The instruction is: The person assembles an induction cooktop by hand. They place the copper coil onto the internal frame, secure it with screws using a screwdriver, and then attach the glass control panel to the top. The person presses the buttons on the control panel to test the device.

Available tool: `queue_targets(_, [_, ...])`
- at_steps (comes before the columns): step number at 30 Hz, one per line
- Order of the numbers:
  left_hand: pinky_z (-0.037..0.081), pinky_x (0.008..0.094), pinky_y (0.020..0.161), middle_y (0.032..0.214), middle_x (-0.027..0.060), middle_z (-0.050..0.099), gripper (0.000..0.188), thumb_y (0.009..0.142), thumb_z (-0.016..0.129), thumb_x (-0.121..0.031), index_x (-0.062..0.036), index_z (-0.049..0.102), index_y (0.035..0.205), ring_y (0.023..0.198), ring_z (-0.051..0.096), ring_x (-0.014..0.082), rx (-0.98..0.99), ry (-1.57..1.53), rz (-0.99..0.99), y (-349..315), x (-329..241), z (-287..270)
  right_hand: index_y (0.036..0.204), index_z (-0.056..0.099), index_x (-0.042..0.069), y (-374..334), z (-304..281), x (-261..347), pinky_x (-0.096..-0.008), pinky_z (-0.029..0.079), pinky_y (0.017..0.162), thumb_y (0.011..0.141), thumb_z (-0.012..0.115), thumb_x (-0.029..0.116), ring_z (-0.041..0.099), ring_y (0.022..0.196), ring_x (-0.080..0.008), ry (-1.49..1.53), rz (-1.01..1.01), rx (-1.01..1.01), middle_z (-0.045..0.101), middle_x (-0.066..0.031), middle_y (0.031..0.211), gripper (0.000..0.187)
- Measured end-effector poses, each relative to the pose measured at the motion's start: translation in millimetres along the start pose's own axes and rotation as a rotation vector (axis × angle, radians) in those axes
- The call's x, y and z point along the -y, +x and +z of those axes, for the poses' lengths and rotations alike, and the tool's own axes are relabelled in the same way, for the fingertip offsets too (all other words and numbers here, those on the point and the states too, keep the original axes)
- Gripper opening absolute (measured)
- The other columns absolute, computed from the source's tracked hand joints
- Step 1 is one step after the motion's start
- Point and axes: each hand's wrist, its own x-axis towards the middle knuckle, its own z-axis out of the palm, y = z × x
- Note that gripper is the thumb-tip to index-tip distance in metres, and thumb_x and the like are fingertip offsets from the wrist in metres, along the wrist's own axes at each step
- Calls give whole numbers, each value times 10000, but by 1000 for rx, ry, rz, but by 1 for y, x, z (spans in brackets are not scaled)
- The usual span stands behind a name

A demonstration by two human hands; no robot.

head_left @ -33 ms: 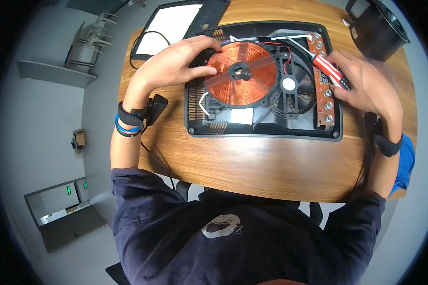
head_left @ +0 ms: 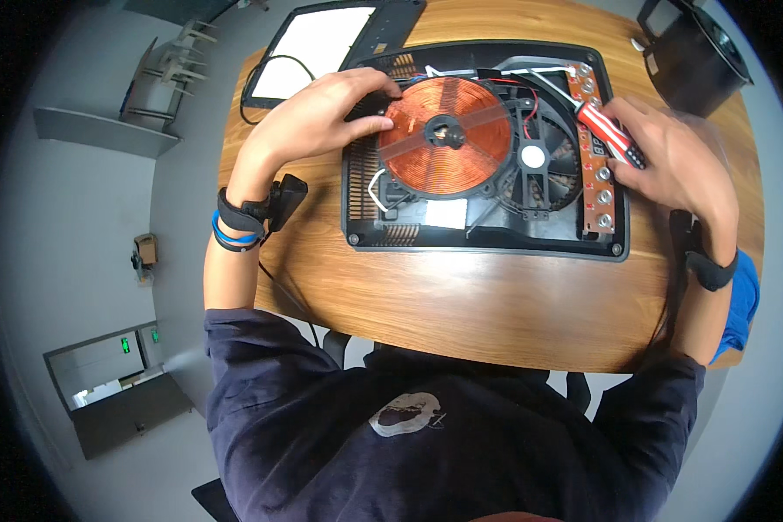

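Note:
An opened induction cooker base (head_left: 487, 246), a black shallow housing, lies on the table. My left hand (head_left: 322, 113) grips the left edge of its round copper coil (head_left: 461, 165), thumb on the near side and fingers curled at the far side; some fingertips are hidden. A red and white screwdriver (head_left: 612, 135) is held in my right hand (head_left: 674, 161), above a brown circuit board strip (head_left: 601, 209). Its shaft points to the far left, over the wires near the housing's back. Between coil and strip sits a black cooling fan (head_left: 565, 161).
At the back left lies a black-framed panel (head_left: 313, 52) with a white surface and a cable across it. A black pot (head_left: 692, 65) stands at the back right. Blue cloth (head_left: 739, 304) rests by the table's right edge, beside my forearm.
The whole view has shifted very slightly. Both hands keep their holds and places.

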Motion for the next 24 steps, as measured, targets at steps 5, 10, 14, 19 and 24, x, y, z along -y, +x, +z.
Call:
queue_targets(5, [662, 420, 894, 1116, 196, 831, 190, 1047, 802, -84, 28, 777, 1197, 1024, 835, 350, -36, 41, -70, -7, 12, 8, 1388, 633, 40, 3, -1, 3, -546, 577, 988, 918, 826, 158, 720, 1164, -488, 8, 14, 21, 750, -262, 1212, 521])
queue_targets(10, [651, 414, 837, 1008, 199, 821, 128, 1027, 808, -64, 24, 800, 1120, 950, 830, 359, -93, -28, -134, -8, 13, 15, 1365, 629, 5, 5, 2, -1, -544, 560, 954, 906, 796, 138, 695, 1138, -492, 29, 37, 36, 714, -252, 1232, 507])
queue_targets(14, [641, 443, 823, 1003, 206, 805, 142, 1005, 816, -75, 25, 800, 1105, 940, 808, 393, -116, 79, -41, -6, 14, 13, 1357, 626, 6, 4, 3, 1, -544, 554, 949, 908, 788, 142, 686, 1127, -499, 20, 23, 6, 702, -257, 1223, 496])
queue_targets(19, [631, 481, 835, 1015, 204, 801, 136, 993, 813, -81, 24, 791, 1076, 949, 776, 430, -119, 109, 76, 3, 18, 10, 1358, 621, 10, 2, -1, 8, -540, 546, 961, 894, 782, 134, 680, 1133, -499, 18, 69, 16, 694, -259, 1232, 506])
queue_targets(24, [633, 480, 876, 1042, 197, 803, 122, 998, 800, -83, 16, 790, 1068, 992, 775, 429, -63, 111, 82, 2, 22, 5, 1382, 618, 18, 4, 0, 7, -532, 546, 975, 888, 775, 129, 680, 1145, -501, 47, 69, 35, 692, -260, 1243, 531])
